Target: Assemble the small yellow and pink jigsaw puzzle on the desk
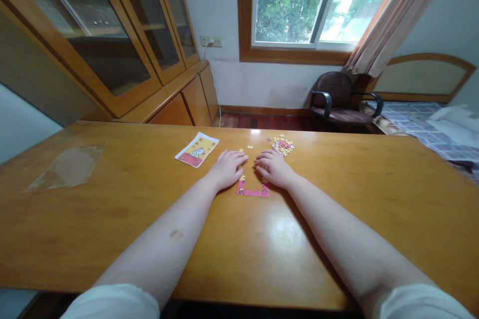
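Observation:
A partly joined jigsaw puzzle (253, 192) lies flat on the wooden table, showing a pink bottom strip with short yellow-topped sides rising from it. My left hand (227, 168) rests beside its upper left, fingers stretched out and nothing visible in them. Across the gap, my right hand (276, 167) is over the upper right part, fingers apart and slightly bent; its underside is hidden. Two loose yellow puzzle pieces (250, 147) lie just beyond the fingertips. Behind the right hand is a pile of loose puzzle pieces (285, 145), yellow, pink and white.
A picture card (197, 150) with a yellow and pink print lies left of my left hand. Farther left is a clear plastic bag (69, 167) on the table (149, 239). Beyond the far edge stand a brown armchair (335, 97), a bed and a glass-fronted cabinet.

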### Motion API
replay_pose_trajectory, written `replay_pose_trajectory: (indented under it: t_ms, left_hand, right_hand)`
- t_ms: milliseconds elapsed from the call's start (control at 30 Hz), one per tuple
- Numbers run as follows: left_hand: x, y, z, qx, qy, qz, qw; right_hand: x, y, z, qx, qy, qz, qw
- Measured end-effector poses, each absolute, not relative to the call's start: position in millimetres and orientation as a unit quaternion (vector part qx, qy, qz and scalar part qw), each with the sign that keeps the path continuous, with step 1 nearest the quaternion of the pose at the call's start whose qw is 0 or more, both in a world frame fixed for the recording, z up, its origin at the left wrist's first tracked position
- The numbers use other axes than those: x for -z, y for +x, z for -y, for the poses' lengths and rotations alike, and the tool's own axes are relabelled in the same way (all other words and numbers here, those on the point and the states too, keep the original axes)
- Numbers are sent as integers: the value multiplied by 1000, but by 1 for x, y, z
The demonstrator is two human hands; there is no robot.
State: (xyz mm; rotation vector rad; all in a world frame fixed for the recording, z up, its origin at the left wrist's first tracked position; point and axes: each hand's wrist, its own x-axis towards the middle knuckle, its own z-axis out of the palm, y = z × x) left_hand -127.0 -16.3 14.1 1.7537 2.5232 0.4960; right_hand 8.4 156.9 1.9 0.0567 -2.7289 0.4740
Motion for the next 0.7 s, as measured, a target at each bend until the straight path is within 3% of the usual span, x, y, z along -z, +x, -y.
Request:
replay_pose_trajectory:
  t_ms: [300, 700]
  left_hand:
    - [-12, -126, 16, -150, 563, -811, 53]
    - [-22, -123, 14, -163, 403, -894, -106]
  right_hand:
    - [-3, 9, -157, -178, 26, 968, 174]
    - [7, 4, -167, -205, -44, 950, 233]
